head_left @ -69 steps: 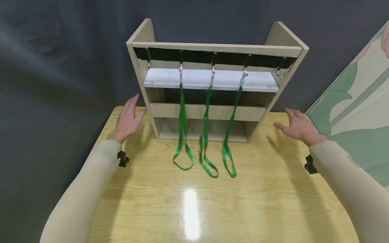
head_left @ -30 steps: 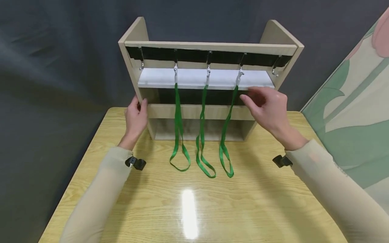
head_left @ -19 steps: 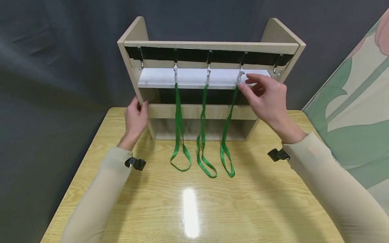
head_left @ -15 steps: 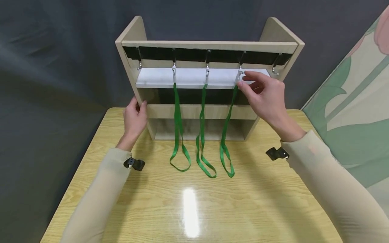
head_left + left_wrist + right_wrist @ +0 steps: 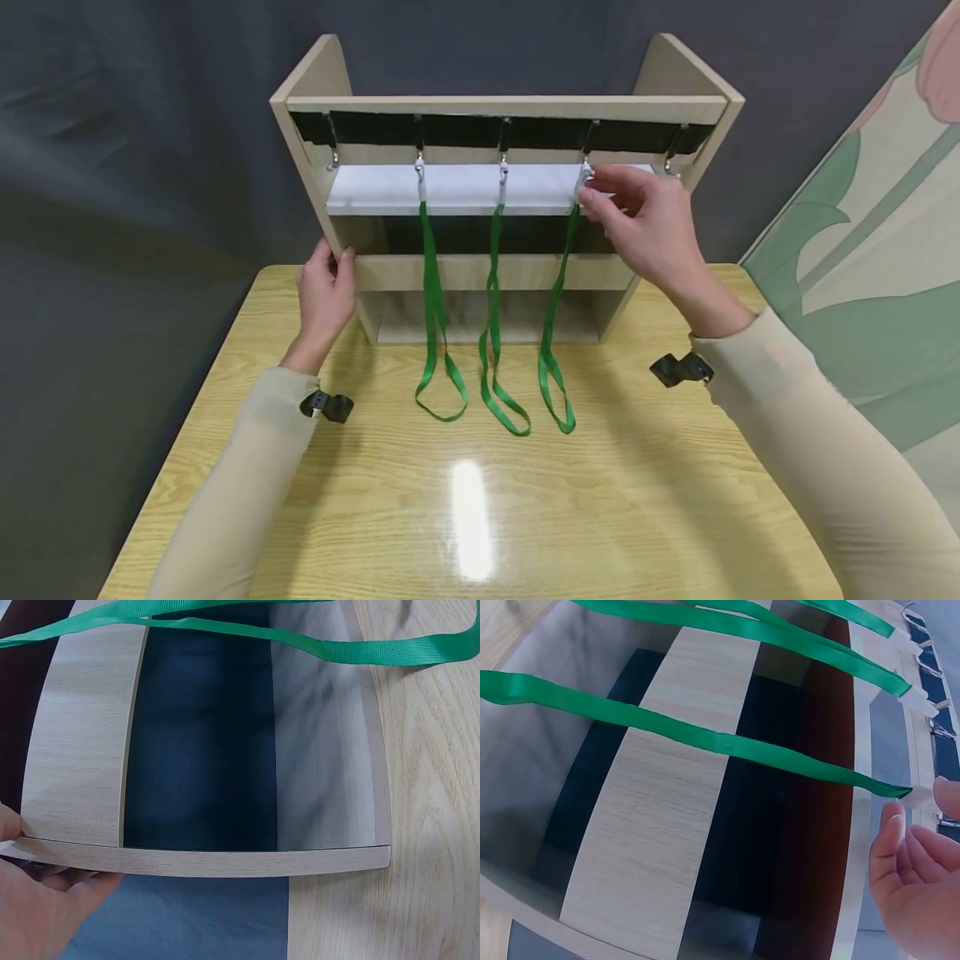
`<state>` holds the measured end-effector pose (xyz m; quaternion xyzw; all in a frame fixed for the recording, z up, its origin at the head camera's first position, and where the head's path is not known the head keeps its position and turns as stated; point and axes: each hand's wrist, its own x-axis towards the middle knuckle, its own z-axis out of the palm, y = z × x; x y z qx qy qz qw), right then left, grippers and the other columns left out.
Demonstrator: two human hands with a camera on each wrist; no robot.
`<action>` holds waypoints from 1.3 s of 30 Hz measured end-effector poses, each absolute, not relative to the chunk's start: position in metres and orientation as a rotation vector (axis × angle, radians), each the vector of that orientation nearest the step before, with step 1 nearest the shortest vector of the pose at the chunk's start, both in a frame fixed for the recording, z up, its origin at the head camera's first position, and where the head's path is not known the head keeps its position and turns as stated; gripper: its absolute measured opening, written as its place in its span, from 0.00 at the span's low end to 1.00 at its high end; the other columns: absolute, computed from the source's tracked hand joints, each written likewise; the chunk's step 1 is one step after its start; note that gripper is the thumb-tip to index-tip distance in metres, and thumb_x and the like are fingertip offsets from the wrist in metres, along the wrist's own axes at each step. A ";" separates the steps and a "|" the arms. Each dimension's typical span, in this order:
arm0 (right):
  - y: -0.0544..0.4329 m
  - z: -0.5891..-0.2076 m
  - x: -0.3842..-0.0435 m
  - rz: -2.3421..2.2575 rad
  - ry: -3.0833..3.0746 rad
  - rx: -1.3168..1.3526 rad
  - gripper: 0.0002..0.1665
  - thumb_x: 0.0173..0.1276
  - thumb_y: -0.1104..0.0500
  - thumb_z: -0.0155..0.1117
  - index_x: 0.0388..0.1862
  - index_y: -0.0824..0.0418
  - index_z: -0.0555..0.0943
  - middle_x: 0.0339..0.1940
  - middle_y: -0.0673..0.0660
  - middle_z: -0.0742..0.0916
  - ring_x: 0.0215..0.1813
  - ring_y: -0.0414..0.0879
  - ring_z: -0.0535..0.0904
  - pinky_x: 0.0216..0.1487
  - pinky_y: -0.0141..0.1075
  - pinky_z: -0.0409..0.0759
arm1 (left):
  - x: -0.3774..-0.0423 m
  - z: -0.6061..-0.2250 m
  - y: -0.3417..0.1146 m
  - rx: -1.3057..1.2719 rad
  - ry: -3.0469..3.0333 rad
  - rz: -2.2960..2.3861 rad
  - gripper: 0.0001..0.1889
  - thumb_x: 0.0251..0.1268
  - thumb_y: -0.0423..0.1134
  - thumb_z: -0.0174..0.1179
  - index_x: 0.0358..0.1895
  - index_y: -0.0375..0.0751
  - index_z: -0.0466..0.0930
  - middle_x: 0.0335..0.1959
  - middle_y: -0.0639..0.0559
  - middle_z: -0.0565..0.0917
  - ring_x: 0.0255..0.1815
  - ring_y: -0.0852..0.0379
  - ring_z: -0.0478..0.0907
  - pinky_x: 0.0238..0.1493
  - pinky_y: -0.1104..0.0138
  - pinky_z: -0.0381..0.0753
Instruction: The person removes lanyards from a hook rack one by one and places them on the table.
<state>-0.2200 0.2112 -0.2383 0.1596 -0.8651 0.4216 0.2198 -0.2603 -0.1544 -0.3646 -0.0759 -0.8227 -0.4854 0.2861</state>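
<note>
A dark curtain (image 5: 135, 208) hangs at far left and behind. The left hand (image 5: 326, 292) grips the left side panel (image 5: 322, 75) of a pale wooden shelf unit (image 5: 495, 105), thumb on the inner side, fingers curled round the outer; the unit stands upright on a wood-grain table (image 5: 600, 517). Between its sides lie a white shelf (image 5: 461, 187), a middle recess dark at the back, a wooden crossbar (image 5: 465, 273) and a lower compartment (image 5: 465, 321) with a pale floor. On the black strip (image 5: 457, 132) above the shelf are five metal hooks, the leftmost hook (image 5: 334, 158) bare. From the second, third and fourth hang the left lanyard (image 5: 431, 267), middle lanyard (image 5: 492, 283) and right lanyard (image 5: 555, 292), all green; they pass in front of the compartments, their lower loops over the table. Each has a white upper fitting, too small to show whether it bears lettering. The right hand (image 5: 652, 221) has thumb and forefinger clamped on the right lanyard's white fitting (image 5: 582, 179), at the fourth hook. Beyond it are the fifth hook (image 5: 670, 162), also bare, and, at far right, a flower-patterned panel (image 5: 900, 250).
</note>
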 end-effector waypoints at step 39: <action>0.209 -0.236 -0.214 1.255 -2.469 0.414 0.18 0.67 0.58 0.65 0.51 0.67 0.82 0.45 0.61 0.85 0.34 0.44 0.79 0.33 0.25 0.76 | -0.260 -0.365 -0.155 -0.242 -2.178 -1.240 0.15 0.74 0.41 0.49 0.52 0.33 0.77 0.38 0.39 0.84 0.31 0.52 0.79 0.28 0.72 0.70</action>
